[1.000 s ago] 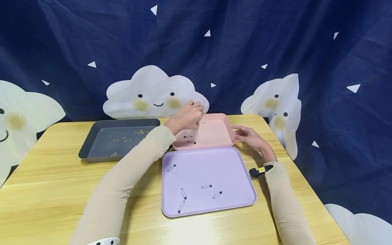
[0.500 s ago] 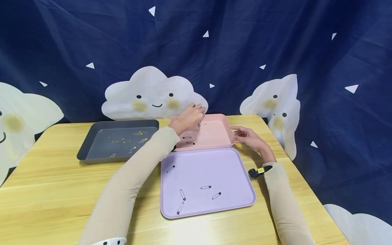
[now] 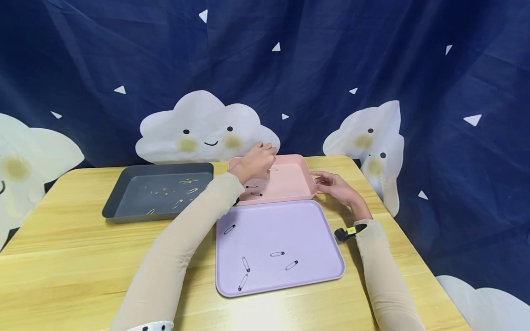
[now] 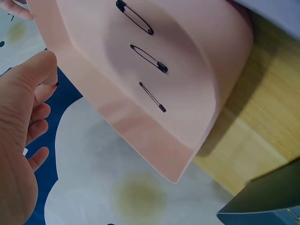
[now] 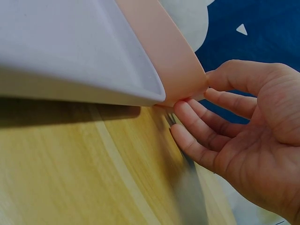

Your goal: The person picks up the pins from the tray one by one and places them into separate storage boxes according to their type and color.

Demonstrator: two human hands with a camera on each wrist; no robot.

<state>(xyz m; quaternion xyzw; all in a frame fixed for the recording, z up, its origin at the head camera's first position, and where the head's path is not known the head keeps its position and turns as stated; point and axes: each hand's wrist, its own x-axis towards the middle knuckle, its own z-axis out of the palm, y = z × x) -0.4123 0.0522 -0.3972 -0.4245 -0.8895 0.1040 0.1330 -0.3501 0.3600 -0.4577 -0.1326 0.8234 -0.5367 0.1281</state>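
At the back of the table stands a pink tray (image 3: pixel 285 191) with a few black-ended safety pins (image 4: pixel 149 58) lying in it. My left hand (image 3: pixel 257 162) is over its far left part, pinching a safety pin (image 3: pixel 272 169) between thumb and finger; in the left wrist view only a small dark tip shows at the fingertips. My right hand (image 5: pixel 253 112) is at the tray's right side, fingers loosely bent and spread, tips touching the outer wall. A lilac tray (image 3: pixel 281 234) lies in front, with several safety pins (image 3: pixel 277 253) scattered on it.
Left of the pink tray sits a dark grey tray (image 3: pixel 141 193) with several gold-coloured pins (image 3: pixel 192 191) in it. A dark blue curtain (image 3: pixel 314 69) with cloud faces hangs behind the wooden table (image 3: pixel 74 257).
My left forearm has swung slightly right, uncovering more of the grey tray, while the left hand stays over the pink tray. The right hand keeps its place. The whole view shifts slightly.
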